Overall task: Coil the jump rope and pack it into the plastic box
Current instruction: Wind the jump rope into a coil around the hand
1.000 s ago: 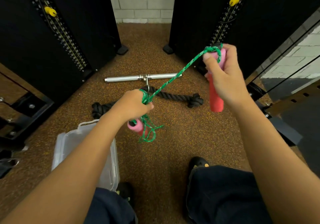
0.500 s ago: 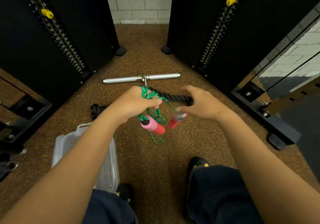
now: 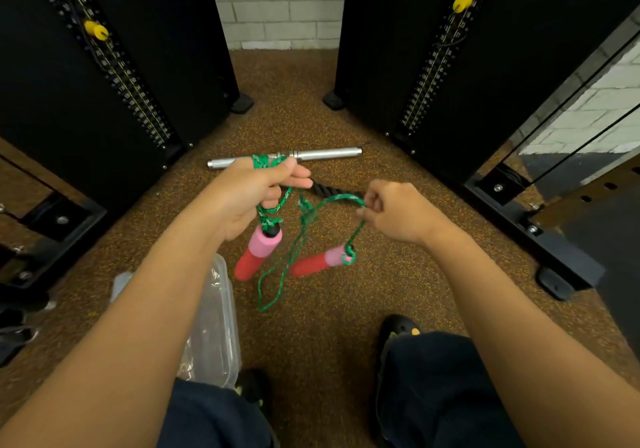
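Note:
The green jump rope [image 3: 304, 219] is looped several times around my left hand [image 3: 256, 188], which grips the coils. One pink-and-red handle [image 3: 258, 252] hangs just below that hand. My right hand [image 3: 398, 210] pinches a strand of the rope, and the second pink-and-red handle [image 3: 317, 262] dangles under it. A loose loop of rope droops between the two handles. The clear plastic box [image 3: 214, 326] stands on the floor at lower left, mostly hidden by my left forearm.
A silver bar handle [image 3: 329, 153] and a thick black rope attachment [image 3: 332, 189] lie on the speckled brown floor beyond my hands. Black weight-stack towers [image 3: 104, 67] stand left and right. My knees and shoes [image 3: 401, 326] fill the bottom.
My right hand let go of the second handle, which now dangles, and moved down from head height to pinch the rope. My left hand rose slightly with more coils around it.

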